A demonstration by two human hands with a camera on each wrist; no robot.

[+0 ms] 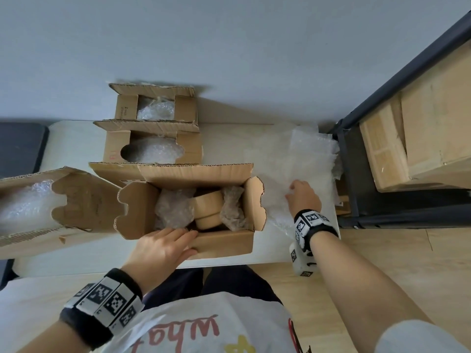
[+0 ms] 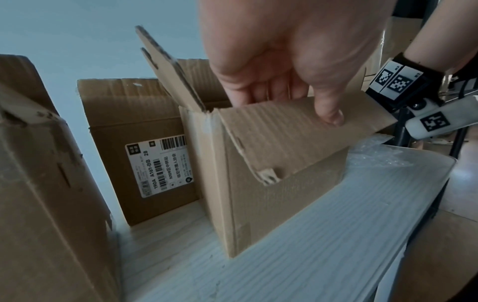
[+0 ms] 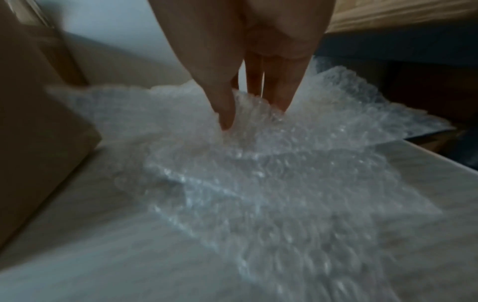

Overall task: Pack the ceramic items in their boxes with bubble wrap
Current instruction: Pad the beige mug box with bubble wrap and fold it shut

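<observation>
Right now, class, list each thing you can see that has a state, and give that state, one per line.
Nearest box: open, flaps up, two tan ceramic items inside, bubble wrap either side.
Two far boxes: open, wrap filling them.
Left box: open, lying on its side, wrap inside.
Loose bubble wrap: spread on the table.
Left hand: holds the nearest box's near flap.
Right hand: pinches the loose wrap.

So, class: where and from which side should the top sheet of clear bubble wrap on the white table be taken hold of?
Pinch the clear bubble wrap sheet at its raised, crumpled fold, coming from above. It lies limp and mostly flat on the white table, so only the ruck gives purchase. The right hand already pinches there, thumb against fingers.
</observation>
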